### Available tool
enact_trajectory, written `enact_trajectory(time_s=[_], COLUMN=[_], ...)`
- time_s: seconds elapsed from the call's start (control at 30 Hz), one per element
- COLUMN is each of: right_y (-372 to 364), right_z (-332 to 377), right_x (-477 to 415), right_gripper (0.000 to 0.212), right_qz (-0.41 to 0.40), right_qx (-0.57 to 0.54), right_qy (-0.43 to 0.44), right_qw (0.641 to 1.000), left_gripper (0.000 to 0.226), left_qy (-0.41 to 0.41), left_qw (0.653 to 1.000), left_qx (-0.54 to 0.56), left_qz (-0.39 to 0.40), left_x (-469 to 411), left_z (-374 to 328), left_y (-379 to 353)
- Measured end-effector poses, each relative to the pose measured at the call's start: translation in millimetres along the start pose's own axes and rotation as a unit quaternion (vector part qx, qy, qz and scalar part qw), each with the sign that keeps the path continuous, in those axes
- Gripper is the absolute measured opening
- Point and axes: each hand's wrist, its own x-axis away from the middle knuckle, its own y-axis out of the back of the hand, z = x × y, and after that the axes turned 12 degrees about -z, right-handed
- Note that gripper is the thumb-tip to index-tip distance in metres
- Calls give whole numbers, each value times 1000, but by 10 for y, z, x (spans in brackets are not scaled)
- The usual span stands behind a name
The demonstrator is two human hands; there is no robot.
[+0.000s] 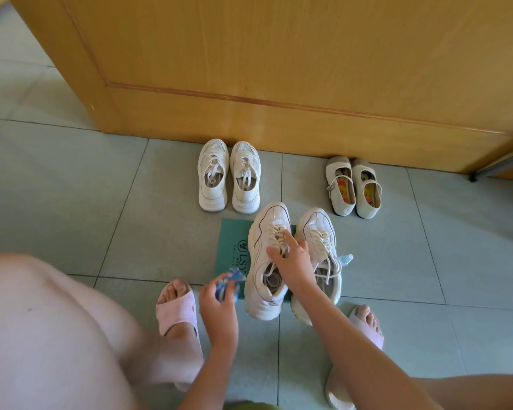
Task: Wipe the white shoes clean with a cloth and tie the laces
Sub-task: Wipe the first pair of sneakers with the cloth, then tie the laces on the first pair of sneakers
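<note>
Two chunky white sneakers stand side by side on a green mat (233, 241). My right hand (292, 260) lies over the laces and tongue of the left sneaker (264, 241), thumb and fingers spread around the laces, index finger pointing forward. The right sneaker (320, 232) has loose untied laces trailing over its opening. My left hand (218, 300) grips a crumpled blue and white cloth (228, 281) just left of the left sneaker's heel.
A second pair of white sneakers (228, 176) and a pair of cream strap shoes (354, 186) stand by the wooden door (279, 69). A small pale blue bottle (346, 258) lies right of the sneakers. My feet in pink slippers (176, 312) flank the mat on grey tiles.
</note>
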Motion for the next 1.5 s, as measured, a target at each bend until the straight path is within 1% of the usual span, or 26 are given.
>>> enact_trajectory(time_s=[0.07,0.17,0.27,0.33,0.37,0.43,0.5,0.57,0.63,0.7,0.73,0.83,0.9,0.97,1.03,1.1,1.17,1.2,1.27,1.33,1.37,1.43,1.5], right_y=[13,41,57,51,44,27,10,2,14,29,36,38,52,86,112,126,153,183,273,391,448,544,616], right_z=[9,-23,-69,-83,-81,-65,-51,-43,-22,-3,3,-11,-17,-25,-40,-56,-31,4,98,169,194,231,259], right_x=[65,170,272,312,320,314,297,283,285,281,273,223,198,180,157,121,95,87,80,64,46,7,-23], right_gripper=[62,57,47,44,43,37,30,25,25,28,28,20,16,13,14,17,29,29,20,23,25,27,29], right_qz=[-14,-49,-81,-101,-110,-120,-123,-129,-137,-143,-144,-150,-148,-142,-114,-70,-27,-5,28,23,18,4,-12], right_qx=[18,11,1,7,13,24,31,37,43,47,48,44,25,-8,-57,-109,-135,-147,-178,-196,-206,-230,-234], right_qy=[8,11,5,1,-2,-11,-21,-27,-23,-15,-14,-17,-18,-25,-51,-86,-105,-112,-120,-118,-114,-95,-64], right_qw=[1000,999,997,995,994,992,992,991,989,989,988,988,988,989,991,988,985,983,976,973,972,969,970], left_gripper=[25,29,36,39,38,31,25,19,15,16,17,25,26,18,9,8,19,25,32,32,30,33,34], left_qy=[-15,-58,-70,-84,-104,-157,-182,-178,-178,-170,-172,-173,-188,-210,-220,-190,-120,-94,-91,-69,-41,6,15], left_qw=[999,992,969,953,947,941,954,966,961,945,939,930,921,911,907,921,938,941,939,931,927,917,904], left_qx=[13,-4,-77,-129,-152,-174,-136,-73,-63,-114,-141,-189,-210,-228,-229,-183,-124,-99,-72,-48,-39,-10,27], left_qz=[26,108,223,261,264,244,196,170,204,254,262,264,269,273,278,286,301,310,324,356,371,398,426], left_x=[-251,-568,-679,-674,-675,-675,-633,-514,-374,-278,-257,-238,-241,-239,-235,-264,-291,-313,-359,-401,-428,-464,-461], left_z=[-66,-122,-174,-157,-140,-153,-310,-578,-809,-929,-954,-971,-946,-906,-902,-922,-1003,-1051,-1153,-1261,-1299,-1362,-1413], left_y=[-89,-223,-338,-376,-377,-337,-274,-213,-170,-159,-163,-180,-207,-225,-220,-218,-202,-200,-191,-192,-210,-245,-277])
